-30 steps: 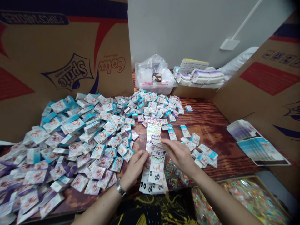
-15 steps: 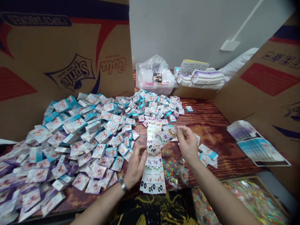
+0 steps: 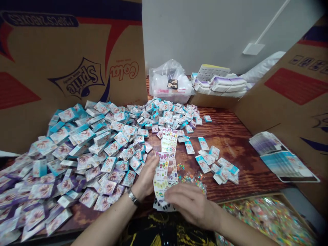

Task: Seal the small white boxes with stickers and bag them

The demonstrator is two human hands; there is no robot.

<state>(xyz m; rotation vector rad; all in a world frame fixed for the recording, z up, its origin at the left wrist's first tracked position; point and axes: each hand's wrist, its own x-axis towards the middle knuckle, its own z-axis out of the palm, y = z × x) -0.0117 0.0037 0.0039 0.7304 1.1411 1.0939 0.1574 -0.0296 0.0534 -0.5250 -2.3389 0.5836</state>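
My left hand (image 3: 147,177) grips the left edge of a narrow sticker sheet (image 3: 161,175) printed with small coloured ovals, its thumb along the upper side. At the sheet's lower end are the bent fingers of my right hand (image 3: 194,206), closed on it; the fingertips are partly hidden. More sticker strips (image 3: 169,141) lie on the table beneath, reaching beyond the held sheet. Small clear bags of colourful candy-like bits (image 3: 197,179) are partly covered by my right hand. Several small blue and white boxes (image 3: 205,157) lie loose to the right.
A large heap of small boxes (image 3: 102,147) covers the left side. Big cardboard cartons (image 3: 77,51) stand at left and right. At the back is a clear plastic tub (image 3: 170,85). Flat stacked boxes (image 3: 279,157) lie right, above a carton of bagged colourful bits (image 3: 266,218).
My right hand has come down and left from the strip's upper right to its lower end. The held sheet now stands lengthwise over the other strips. My left hand has shifted slightly.
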